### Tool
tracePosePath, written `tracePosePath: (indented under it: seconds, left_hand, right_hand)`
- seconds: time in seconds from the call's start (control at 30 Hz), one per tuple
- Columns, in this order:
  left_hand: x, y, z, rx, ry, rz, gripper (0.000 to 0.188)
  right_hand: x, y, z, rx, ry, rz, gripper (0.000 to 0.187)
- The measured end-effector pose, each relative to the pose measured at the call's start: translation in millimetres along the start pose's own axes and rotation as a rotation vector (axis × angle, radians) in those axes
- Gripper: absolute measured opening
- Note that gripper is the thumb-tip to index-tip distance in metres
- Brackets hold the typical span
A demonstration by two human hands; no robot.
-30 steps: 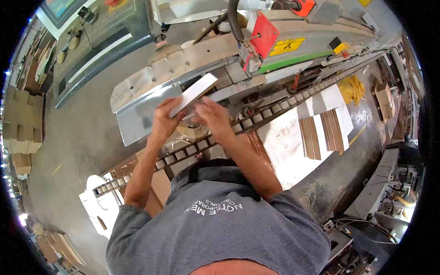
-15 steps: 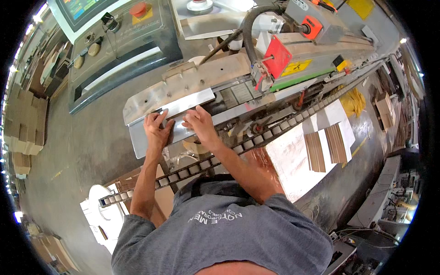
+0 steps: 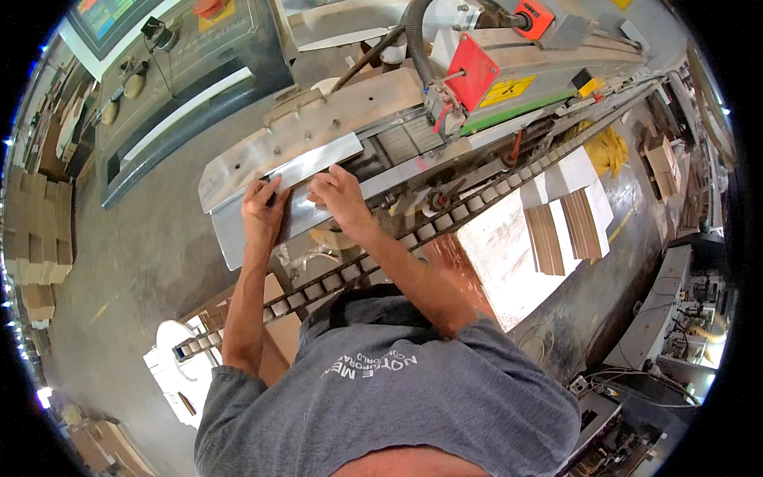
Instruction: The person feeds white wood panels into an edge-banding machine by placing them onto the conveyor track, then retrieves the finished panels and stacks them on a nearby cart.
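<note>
A long machine bed with a flat metal plate (image 3: 232,232) lies in front of me. On it rests a shiny, pale strip (image 3: 330,152) beside a drilled metal bar (image 3: 306,137). My left hand (image 3: 262,213) is at the strip's near-left end, its fingers bent and drawn together over the plate. Whatever they hold, if anything, is too small to name. Close by on the right, my right hand (image 3: 338,202) hovers at the strip's lower edge with fingers curled toward the thumb. Its fingertips do not show clearly what is between them.
A jointed cable chain (image 3: 350,272) runs between me and the bed. Beyond the bed's right part stands a red guard plate (image 3: 478,70) with a grey hose (image 3: 418,40). Cardboard stacks (image 3: 579,225) lie on a white board at right. A control panel (image 3: 199,79) stands far left.
The whole view has shifted slightly, with the machine now higher and further left. My left fingers have drawn closer together; both hands stay by the strip.
</note>
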State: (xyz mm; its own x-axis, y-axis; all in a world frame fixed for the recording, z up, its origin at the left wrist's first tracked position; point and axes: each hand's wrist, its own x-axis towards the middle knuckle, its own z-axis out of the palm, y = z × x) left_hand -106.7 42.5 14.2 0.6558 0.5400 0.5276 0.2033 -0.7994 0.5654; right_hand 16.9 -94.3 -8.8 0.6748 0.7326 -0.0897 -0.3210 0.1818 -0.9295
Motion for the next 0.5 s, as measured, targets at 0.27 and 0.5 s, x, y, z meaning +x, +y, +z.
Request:
tracePosePath:
  seconds: [0.27, 0.5]
  left_hand:
    - [15.6, 9.3, 39.4, -0.038, -0.018, 0.047, 0.027]
    - [35.3, 44.1, 84.2, -0.013, -0.124, 0.008, 0.024]
  right_hand:
    - [8.0, -23.3, -32.7, -0.031, 0.066, -0.025, 0.027]
    - [22.9, -42.4, -90.8, -0.051, 0.133, -0.092, 0.022]
